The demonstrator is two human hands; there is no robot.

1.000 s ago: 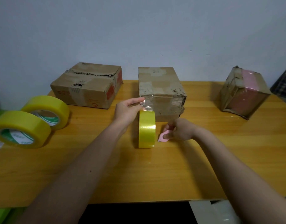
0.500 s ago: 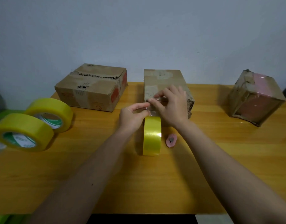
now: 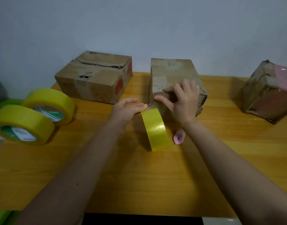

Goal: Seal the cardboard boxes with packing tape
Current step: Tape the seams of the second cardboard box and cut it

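Note:
The middle cardboard box (image 3: 173, 72) stands at the back of the table. My right hand (image 3: 184, 101) lies over its near top edge, with the fingers spread and pressing clear tape onto the cardboard and the thumb on the front face. A yellow tape roll (image 3: 156, 129) stands on its edge just in front of the box, tilted, and a short clear strand runs from it up to the box. My left hand (image 3: 125, 110) touches the top of the roll with straight fingers. A small pink cutter (image 3: 179, 137) lies on the table to the right of the roll.
A flat cardboard box (image 3: 94, 78) with a torn top sits at the back left. A box (image 3: 267, 91) with pink tape stands at the right. Two large yellow tape rolls (image 3: 48, 106) (image 3: 21, 124) lie at the left. The wooden table (image 3: 139, 184) ends near me.
My right hand left the pink cutter on the table and moved onto the middle box, pressing the tape end there. The roll now leans; my left hand went from pinching the tape to touching the roll.

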